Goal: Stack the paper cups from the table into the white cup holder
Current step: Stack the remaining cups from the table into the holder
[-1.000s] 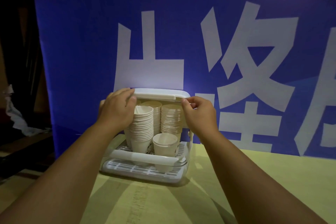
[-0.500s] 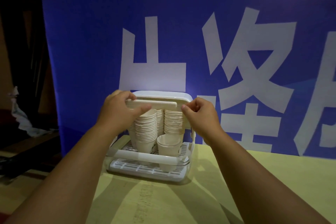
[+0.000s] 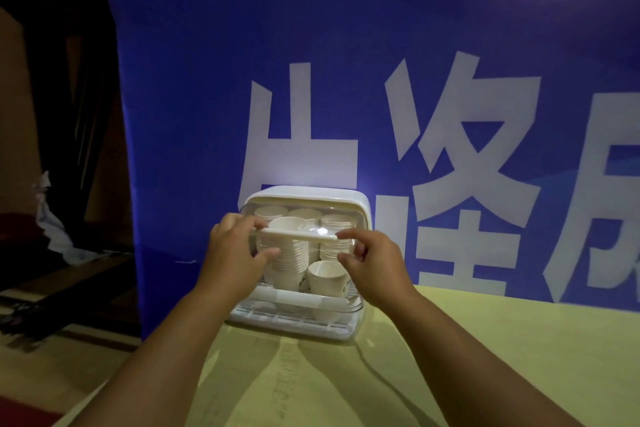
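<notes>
On my feed, the white cup holder (image 3: pixel 360 201) sat at the far edge of the table (image 3: pixel 485 340), close to its far left corner and backed right up against the blue banner (image 3: pixel 346 45). Both hands were on it. The left hand (image 3: pixel 235 260) gripped the left end of the cover handle (image 3: pixel 298 235), fingers curled over the top of the bar and thumb stretched out underneath. The right hand (image 3: pixel 374 263) pinched the right end, forefinger on top, thumb below, the other fingers loosely curled. The handle was level, about halfway down the holder's front, and the clear cover (image 3: pixel 349 218) curved up from it to the white top shell.

Through the cover and below it I could see the paper cups (image 3: pixel 289 256). They were in tall upright stacks, rims up, packed side by side inside the holder, two rows deep as far as I could tell. A much shorter stack (image 3: pixel 325 279) stood at the front right, just behind the white front rail (image 3: pixel 301 298) and beneath the right hand. Under the rail, the slatted base tray (image 3: pixel 291 321) lay flat on the table. Both forearms reached in from the near edge. How many cups were in each stack, I couldn't count.
</notes>
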